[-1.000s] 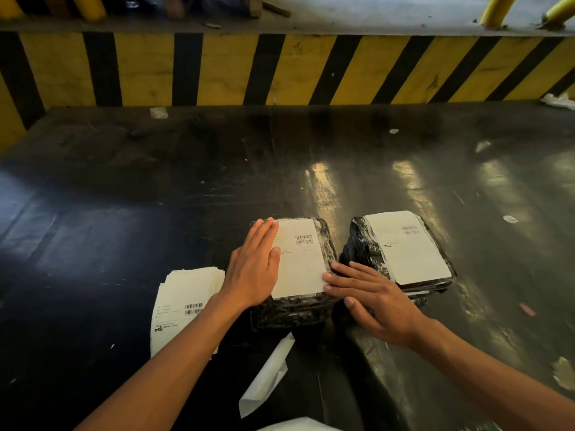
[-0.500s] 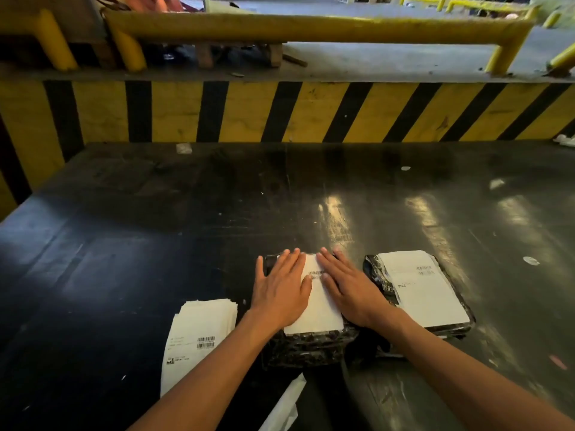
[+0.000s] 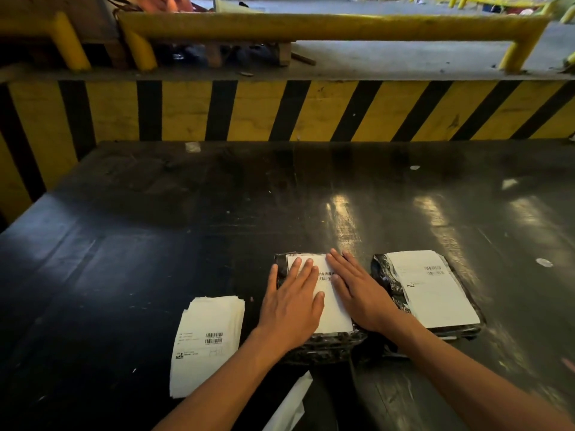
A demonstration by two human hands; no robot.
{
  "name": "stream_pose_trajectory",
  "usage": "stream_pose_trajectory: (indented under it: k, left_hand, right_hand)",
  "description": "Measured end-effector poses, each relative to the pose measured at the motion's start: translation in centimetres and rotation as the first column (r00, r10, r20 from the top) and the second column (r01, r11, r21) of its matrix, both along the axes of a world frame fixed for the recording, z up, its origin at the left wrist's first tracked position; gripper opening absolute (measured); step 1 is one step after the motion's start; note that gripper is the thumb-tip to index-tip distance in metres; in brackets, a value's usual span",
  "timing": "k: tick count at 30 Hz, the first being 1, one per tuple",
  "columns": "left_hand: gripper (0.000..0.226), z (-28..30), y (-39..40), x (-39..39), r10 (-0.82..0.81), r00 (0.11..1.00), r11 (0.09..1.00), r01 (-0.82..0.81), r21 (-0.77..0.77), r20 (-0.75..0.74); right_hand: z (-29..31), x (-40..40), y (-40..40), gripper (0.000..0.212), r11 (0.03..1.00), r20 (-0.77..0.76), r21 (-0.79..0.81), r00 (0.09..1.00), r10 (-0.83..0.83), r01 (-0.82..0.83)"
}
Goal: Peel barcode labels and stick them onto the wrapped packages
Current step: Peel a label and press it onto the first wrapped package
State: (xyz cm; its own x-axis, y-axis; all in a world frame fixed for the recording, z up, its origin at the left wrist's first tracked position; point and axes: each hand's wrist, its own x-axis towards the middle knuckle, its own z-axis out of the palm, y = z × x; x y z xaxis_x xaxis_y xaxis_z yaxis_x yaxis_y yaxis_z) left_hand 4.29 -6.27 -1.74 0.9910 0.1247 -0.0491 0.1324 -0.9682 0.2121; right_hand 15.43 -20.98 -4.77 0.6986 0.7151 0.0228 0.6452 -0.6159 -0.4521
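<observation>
Two black wrapped packages lie side by side on the dark table. The left package (image 3: 323, 346) carries a white barcode label (image 3: 334, 309). My left hand (image 3: 292, 306) and my right hand (image 3: 357, 293) both rest flat on that label, fingers spread, holding nothing. The right package (image 3: 385, 275) has its own white barcode label (image 3: 432, 290) stuck on top and is untouched. A stack of barcode labels (image 3: 205, 340) lies on the table left of my left hand.
A strip of white backing paper (image 3: 289, 405) lies near the table's front edge between my arms. Small paper scraps (image 3: 544, 262) dot the black table (image 3: 155, 244). A yellow-and-black striped barrier (image 3: 280, 110) and yellow rails (image 3: 311, 26) stand behind.
My right hand moved from the gap between the packages up onto the left package's label. My left hand slid further over the label. The view tilted upward.
</observation>
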Motion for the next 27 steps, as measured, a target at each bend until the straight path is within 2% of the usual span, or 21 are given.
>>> stream_pose_trajectory:
  k: [8, 10, 13, 15, 18, 24, 27]
  left_hand:
    - [0.054, 0.6, 2.1, -2.2, 0.145, 0.989, 0.989, -0.146, 0.027, 0.022]
    - [0.055, 0.9, 1.6, -2.2, 0.107, 0.994, 0.994, -0.108, 0.034, 0.038]
    - [0.057, 0.9, -0.4, -2.3, -0.063, 0.997, 0.998, 0.062, 0.021, 0.045]
    - [0.058, 0.4, -1.2, -2.6, -0.121, 0.992, 0.993, 0.121, 0.015, 0.021]
    - [0.058, -0.3, -0.6, -3.4, -0.088, 0.995, 0.996, 0.086, 0.034, 0.056]
    - [0.058, -0.2, 1.3, -5.3, 0.037, 0.999, 0.998, -0.038, 0.04, 0.028]
    - [0.059, -0.1, 0.5, -5.5, -0.036, 0.998, 0.999, 0.036, 0.01, 0.042]
  right_hand:
    - [-0.1, -0.2, 0.1, 0.053, 1.0, -0.024, 0.008, 1.0, -0.008, 0.008]
    - [-0.2, -0.2, 0.1, 0.053, 1.0, -0.028, 0.018, 1.0, -0.015, 0.015]
    - [-0.3, -0.1, 0.0, 0.052, 1.0, -0.03, 0.026, 0.999, -0.015, 0.016]
    - [-0.2, -0.2, -0.1, 0.052, 0.999, -0.026, 0.03, 1.0, -0.012, 0.012]
    - [-0.1, -0.4, -0.1, 0.052, 1.0, -0.021, 0.028, 1.0, -0.004, 0.004]
    - [-0.1, -0.4, 0.2, 0.052, 0.999, -0.038, 0.032, 0.999, -0.012, 0.013]
    - [-0.2, -0.3, 0.3, 0.052, 0.999, -0.041, 0.036, 0.999, -0.02, 0.021]
